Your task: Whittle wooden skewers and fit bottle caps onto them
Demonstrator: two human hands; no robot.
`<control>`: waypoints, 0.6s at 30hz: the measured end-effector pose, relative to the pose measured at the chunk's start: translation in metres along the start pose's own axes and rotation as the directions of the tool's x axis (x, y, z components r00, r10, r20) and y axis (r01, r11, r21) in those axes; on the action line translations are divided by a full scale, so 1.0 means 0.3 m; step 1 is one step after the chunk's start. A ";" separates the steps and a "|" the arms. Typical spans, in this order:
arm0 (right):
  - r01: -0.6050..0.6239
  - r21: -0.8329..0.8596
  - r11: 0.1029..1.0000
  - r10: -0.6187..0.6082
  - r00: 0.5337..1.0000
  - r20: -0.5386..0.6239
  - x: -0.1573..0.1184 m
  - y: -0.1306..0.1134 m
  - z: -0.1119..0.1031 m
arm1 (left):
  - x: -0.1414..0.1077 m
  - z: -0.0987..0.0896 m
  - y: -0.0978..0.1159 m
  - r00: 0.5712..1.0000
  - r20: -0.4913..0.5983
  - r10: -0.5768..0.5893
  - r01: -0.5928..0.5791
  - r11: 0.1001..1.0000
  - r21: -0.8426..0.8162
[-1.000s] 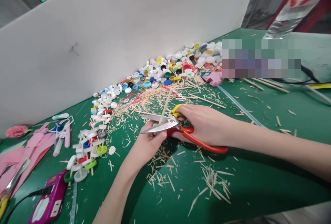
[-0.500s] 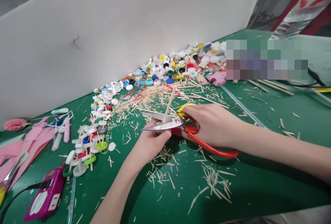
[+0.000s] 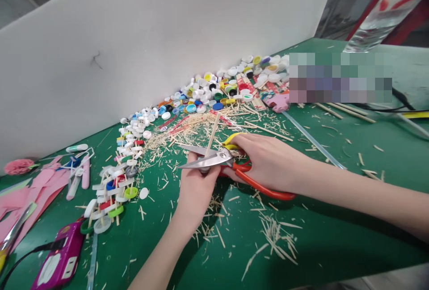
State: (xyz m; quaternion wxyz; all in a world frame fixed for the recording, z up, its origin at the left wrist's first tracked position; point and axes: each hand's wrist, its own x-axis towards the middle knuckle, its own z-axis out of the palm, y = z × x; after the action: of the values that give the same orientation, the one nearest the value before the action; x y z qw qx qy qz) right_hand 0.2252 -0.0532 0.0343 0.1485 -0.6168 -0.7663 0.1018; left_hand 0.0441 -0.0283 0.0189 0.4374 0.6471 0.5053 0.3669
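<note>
My right hand (image 3: pixel 268 160) grips scissors (image 3: pixel 258 182) with red and yellow handles. Their metal blades are apart and point left, over the fingers of my left hand (image 3: pixel 196 187). Between the blades a thin wooden stick (image 3: pixel 213 133) rises, leaning slightly right. My left hand is closed around its lower end. A small pale piece (image 3: pixel 203 170) shows between those fingers, mostly hidden by the blade; its kind cannot be made out. Wood shavings (image 3: pixel 276 236) lie scattered on the green table (image 3: pixel 335 236) below and around both hands.
Colourful bottle caps (image 3: pixel 201 95) are heaped along a white panel (image 3: pixel 150 35). Left of my hands, a chain of caps on sticks (image 3: pixel 117 187) runs forward. Pink paper strips (image 3: pixel 36 182), a purple device (image 3: pixel 62 254) with a cable and a clear glue stick (image 3: pixel 315 140) lie around.
Both hands, with the scissors and the wooden stick, appear slightly further left. The whole view has shifted a little too. The blades stay apart around the stick.
</note>
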 end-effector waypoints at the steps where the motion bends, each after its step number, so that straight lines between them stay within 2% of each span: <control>1: 0.015 0.009 1.000 -0.015 1.000 -0.005 -0.003 -0.002 0.001 | -0.001 0.001 -0.001 1.000 0.003 0.004 -0.004 1.000 -0.019; 4: 0.065 0.028 0.997 -0.065 0.998 -0.004 -0.011 -0.006 0.002 | 0.000 -0.003 -0.007 0.998 0.049 0.027 -0.023 0.997 -0.072; 7: 0.084 0.047 0.995 -0.085 0.996 0.030 -0.013 -0.010 0.001 | 0.005 -0.020 -0.003 0.988 0.152 0.026 -0.012 0.996 -0.094; 10: 0.085 0.074 0.994 -0.089 0.995 0.052 -0.010 -0.014 -0.004 | 0.008 -0.045 0.014 0.951 0.307 0.025 -0.012 0.999 -0.047; 13: 0.087 0.070 0.994 -0.092 0.994 0.059 -0.010 -0.016 -0.006 | 0.006 -0.063 0.031 0.909 0.416 0.022 -0.029 1.000 0.011; 16: 0.113 0.002 0.994 -0.113 0.993 0.031 -0.014 -0.011 -0.007 | 0.002 -0.070 0.044 0.873 0.487 0.008 -0.022 1.000 0.022; 18: 0.143 -0.043 0.989 -0.142 0.990 0.007 -0.018 -0.004 -0.008 | -0.002 -0.070 0.053 0.867 0.499 -0.002 -0.014 1.000 0.027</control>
State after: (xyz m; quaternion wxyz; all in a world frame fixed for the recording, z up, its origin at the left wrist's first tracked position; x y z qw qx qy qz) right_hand 0.2262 -0.0588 0.0365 0.1408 -0.5633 -0.8106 0.0756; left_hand 0.0300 -0.0266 0.0412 0.5422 0.7279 0.3787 0.1812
